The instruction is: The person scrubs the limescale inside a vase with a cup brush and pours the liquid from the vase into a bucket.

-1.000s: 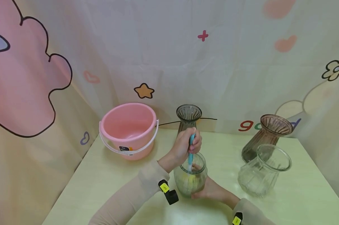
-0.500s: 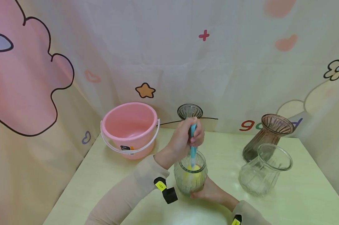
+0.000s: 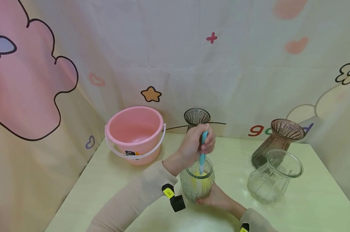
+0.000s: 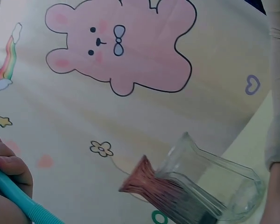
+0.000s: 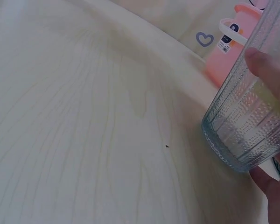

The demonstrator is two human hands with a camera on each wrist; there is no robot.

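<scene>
My left hand (image 3: 192, 144) grips the blue handle (image 3: 203, 158) of a cleaning brush, its yellow head (image 3: 204, 183) down inside a clear ribbed glass vase (image 3: 188, 186). The left wrist view has the fingers curled round the same handle (image 4: 11, 193). Low on the vase's right side, my right hand (image 3: 217, 197) holds it tilted. Textured glass of the vase (image 5: 238, 123) and a thumb and fingers on it fill the right edge of the right wrist view. The far fingers are hidden behind the vase.
At the back left stands a pink bucket (image 3: 143, 151) with a white handle. A grey glass vase (image 3: 196, 116) is partly behind my left hand. On the right are a brownish vase (image 3: 269, 148) and a clear glass vase (image 3: 266, 190). A printed curtain (image 3: 180, 74) hangs behind the table.
My left hand has risen a little and shifted right with the brush, whose yellow head sits higher in the vase. The right hand keeps its hold, and the view has drifted slightly.
</scene>
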